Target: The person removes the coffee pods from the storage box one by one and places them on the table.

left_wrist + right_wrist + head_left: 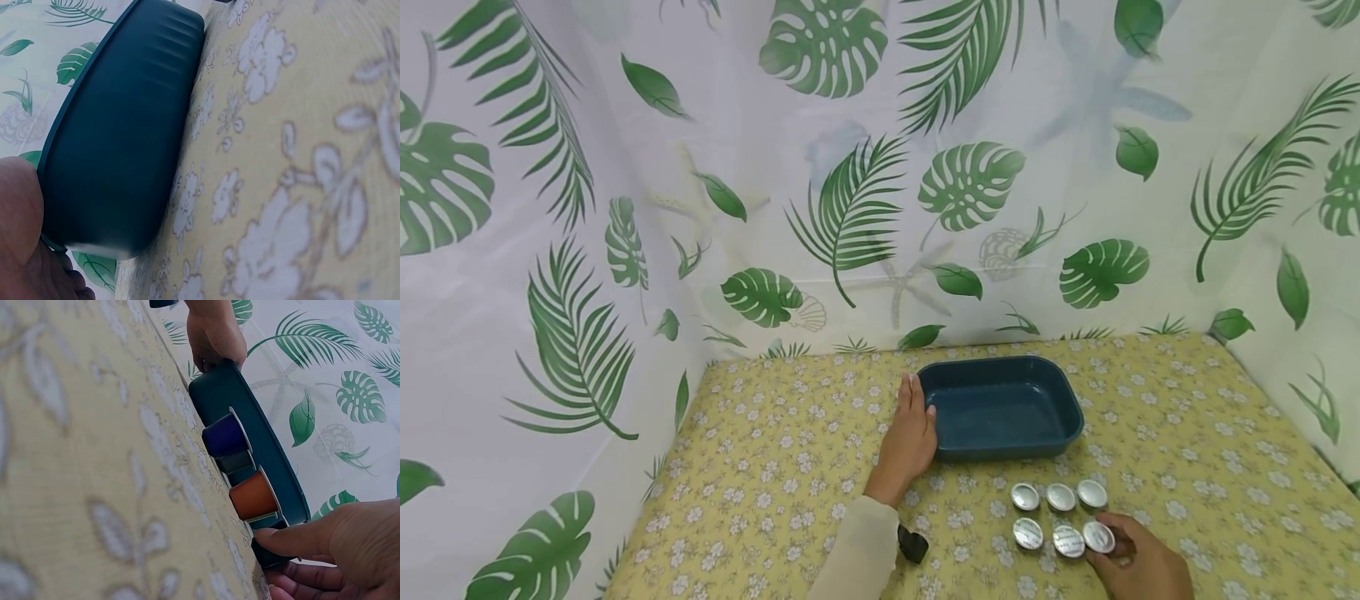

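My left hand holds the left end of a dark blue rectangular dish, its thumb over the rim and its fingers along the outer wall. In the left wrist view the dish shows its long outer side. Several coffee capsules stand foil side up in two rows in front of the dish. My right hand pinches the front right capsule between thumb and fingers; in the right wrist view this dark capsule is partly hidden. Beside it are an orange capsule and a purple capsule.
A yellow flowered cloth covers the table. White sheeting with green leaf prints hangs behind and at both sides. A black strap piece sits at the left wrist, by the pale sleeve.
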Motion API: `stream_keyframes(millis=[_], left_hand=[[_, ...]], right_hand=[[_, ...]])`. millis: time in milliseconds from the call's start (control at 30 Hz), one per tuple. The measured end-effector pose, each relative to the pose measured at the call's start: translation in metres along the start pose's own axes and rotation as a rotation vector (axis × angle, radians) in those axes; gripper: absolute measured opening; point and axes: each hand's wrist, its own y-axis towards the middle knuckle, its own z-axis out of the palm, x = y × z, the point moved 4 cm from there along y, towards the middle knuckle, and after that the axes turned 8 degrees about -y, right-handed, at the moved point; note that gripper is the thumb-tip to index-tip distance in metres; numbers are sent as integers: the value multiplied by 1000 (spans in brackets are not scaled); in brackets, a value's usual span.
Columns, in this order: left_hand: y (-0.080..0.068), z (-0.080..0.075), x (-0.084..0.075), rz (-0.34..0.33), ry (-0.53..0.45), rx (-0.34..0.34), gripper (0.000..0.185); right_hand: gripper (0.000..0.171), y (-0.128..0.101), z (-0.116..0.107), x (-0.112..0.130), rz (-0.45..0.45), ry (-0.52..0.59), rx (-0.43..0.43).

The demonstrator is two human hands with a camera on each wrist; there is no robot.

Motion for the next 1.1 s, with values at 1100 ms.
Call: stream_keyframes(millis=[1100], left_hand=[[1, -12, 10, -64, -208, -29, 64]], right_hand=[[59, 6, -20, 1, -93, -89, 197]])
